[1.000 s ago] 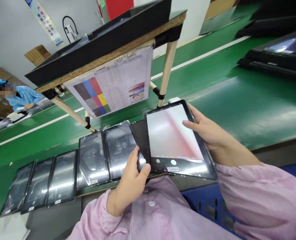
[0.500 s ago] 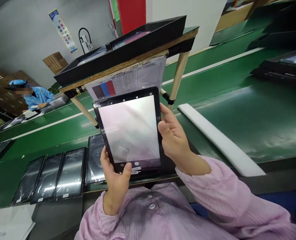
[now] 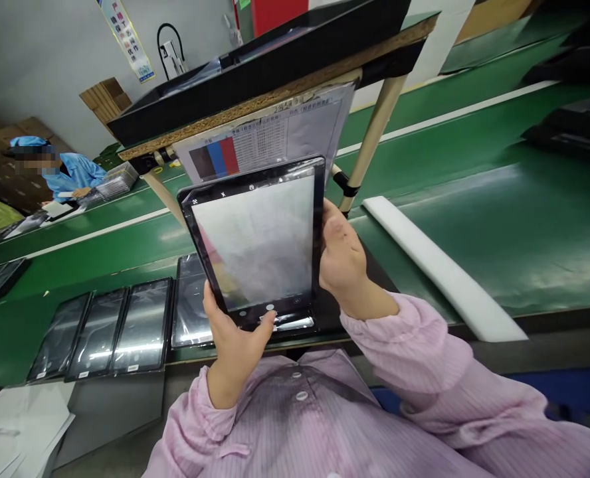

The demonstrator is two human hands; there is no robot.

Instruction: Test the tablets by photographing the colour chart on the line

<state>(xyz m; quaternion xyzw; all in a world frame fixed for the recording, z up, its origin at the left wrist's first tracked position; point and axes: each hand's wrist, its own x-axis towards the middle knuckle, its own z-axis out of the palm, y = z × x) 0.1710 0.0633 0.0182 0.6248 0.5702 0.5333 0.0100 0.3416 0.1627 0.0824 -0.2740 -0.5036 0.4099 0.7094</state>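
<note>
Lit tablet held upright, tilted

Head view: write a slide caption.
Both hands, left and right, hold a lit tablet before a printed chart under a raised shelf.

Near left: three tablets lay side by side on the bench, a fourth tablet right of them | Centre: held tablet was before the chart; tray sat on the rack | Right: strip lay on bench | Far left: boxes stood behind person
</note>
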